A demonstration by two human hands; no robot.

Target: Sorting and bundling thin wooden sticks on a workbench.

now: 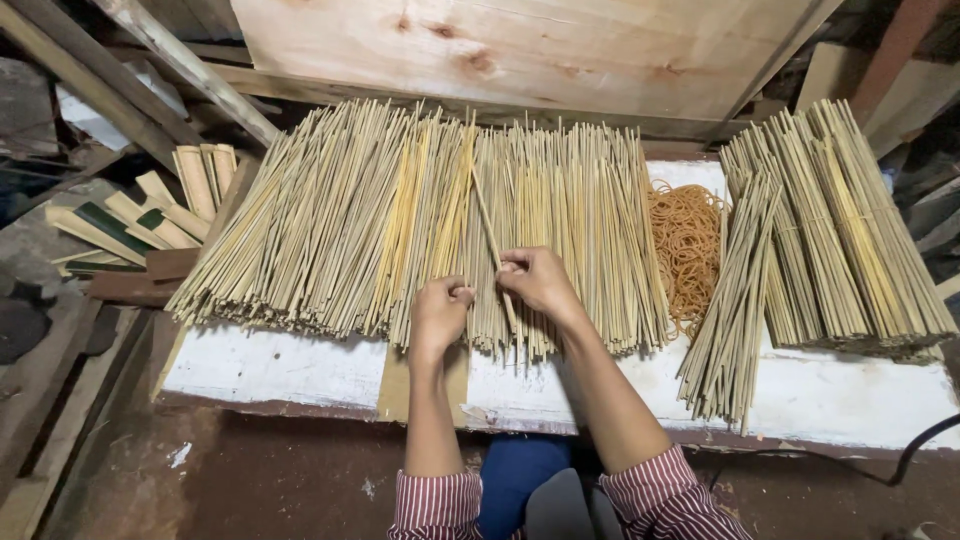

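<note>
A single thin bamboo stick [489,228] is lying angled across the large loose pile of sticks [400,220] on the white bench top [270,365], its near end passing under the right hand. It is likely light, stiff and easily snapped; gripping near the lower end appears best. The right hand [535,280] is pinching this stick, fingers curled closed around it. The left hand [440,310] is resting just beside it, fingers curled on the pile's near ends; whether it is gripping any is unclear. An orange heap of rubber bands [686,240] and bound bundles [840,230] are lying to the right.
</note>
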